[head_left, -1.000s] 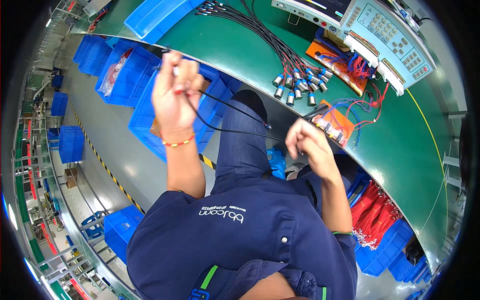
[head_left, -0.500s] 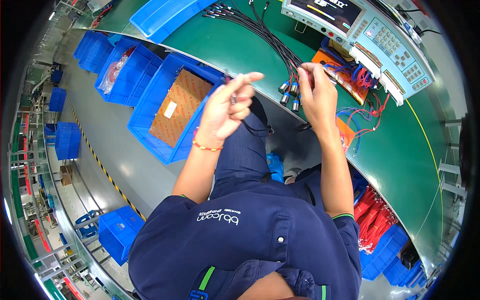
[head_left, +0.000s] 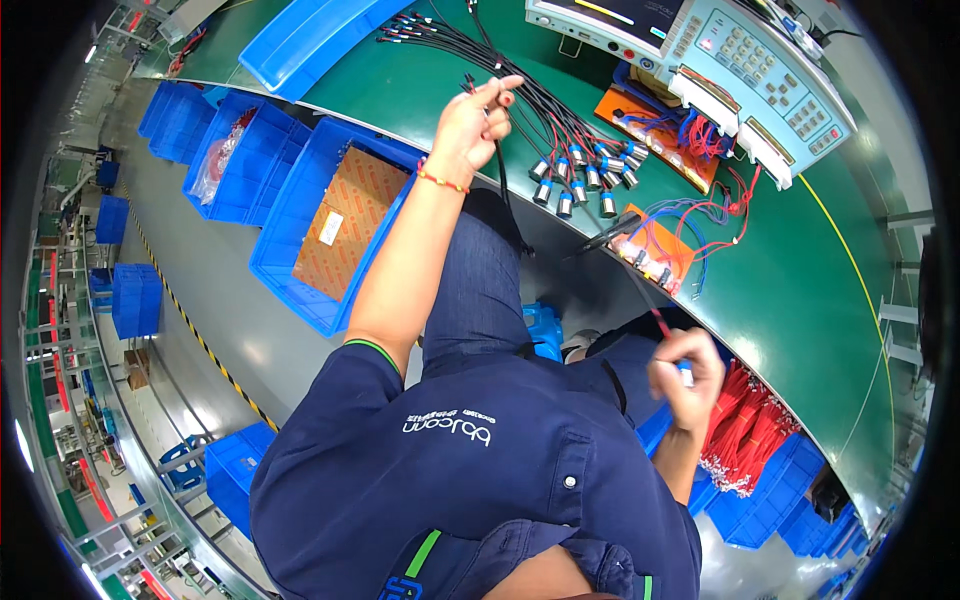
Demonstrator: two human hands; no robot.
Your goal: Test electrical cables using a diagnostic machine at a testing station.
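Note:
My left hand (head_left: 474, 128) is raised over the bench edge, fingers curled around a thin black cable (head_left: 506, 195) that hangs below it toward my thigh. Close to my lap on the right, my right hand (head_left: 690, 375) is closed around a connector with a blue ring (head_left: 685, 371); a red lead stretches from it toward the bench edge. Between the hands, a bunch of silver round connectors with blue rings (head_left: 592, 178) lies on the green bench, their black cables (head_left: 440, 32) fanning to the upper left.
A test instrument (head_left: 745, 90) stands at the back right, with orange fixture boards (head_left: 652, 245) and red and blue wires in front. Blue bins (head_left: 340, 225) are at the left, one holding cardboard. Below the bench at right, a blue bin holds red cables (head_left: 745, 430).
My right hand has moved from the connector bunch down toward my lap, pulling a connector and lead along. My left hand has moved up and forward over the bench edge.

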